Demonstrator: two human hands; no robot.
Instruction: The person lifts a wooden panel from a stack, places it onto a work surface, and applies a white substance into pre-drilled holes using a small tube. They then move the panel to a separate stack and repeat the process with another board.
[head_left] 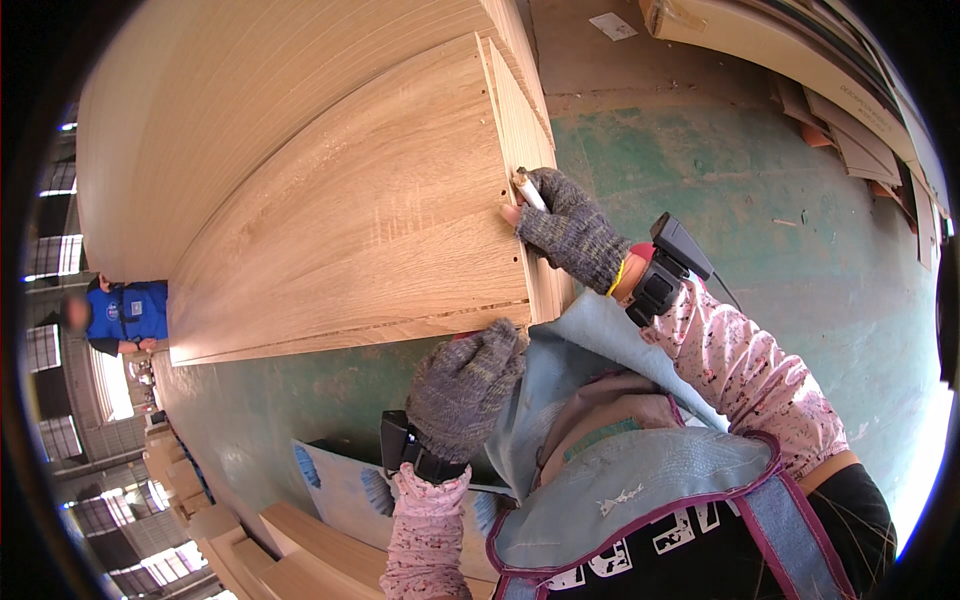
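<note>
A tall stack of light wood-grain panels (380,210) stands in front of me, with small dark holes along the right edge of the top board. My right hand (572,228), in a grey fingerless knit glove, is closed round a white pen-like stick (532,193) with a dark tip. Its thumb lies at the board's right edge. My left hand (465,388), gloved the same way, is curled by the near corner of the stack. Whatever its fingers may hold is hidden; a bit of red shows behind them.
A person in blue (130,312) stands beyond the stack's far left end. Cardboard packs (775,45) lie at the upper right on the green floor (790,230). More boards (320,545) lie at the lower left. My blue apron (640,480) touches the stack's near corner.
</note>
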